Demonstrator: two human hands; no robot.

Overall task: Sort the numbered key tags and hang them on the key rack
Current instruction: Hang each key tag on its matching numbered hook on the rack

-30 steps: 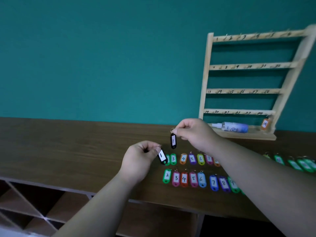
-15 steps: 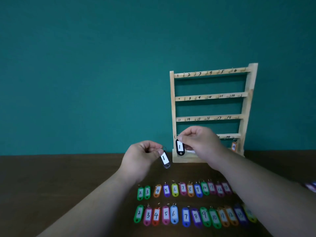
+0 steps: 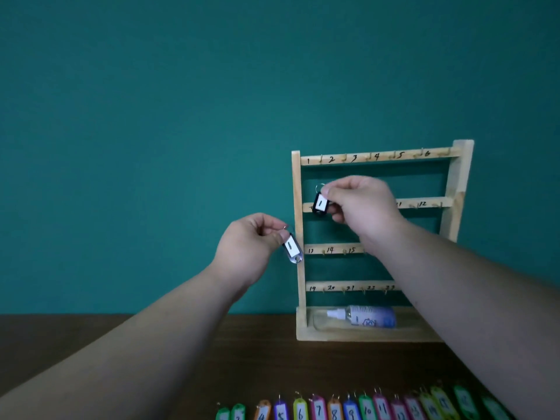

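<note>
Right hand [image 3: 360, 204]: black tag marked 1 [image 3: 320, 204] is pinched at its ring, held before the key rack [image 3: 378, 156] | Left hand [image 3: 251, 247]: clear tag marked 1 [image 3: 292, 248] is pinched (at 8 o'clock of the black one), beside the rack's left post | Coloured tags [image 3: 333, 410] are lined on the table [image 3: 272, 365], at 6 o'clock of the rack.
</note>
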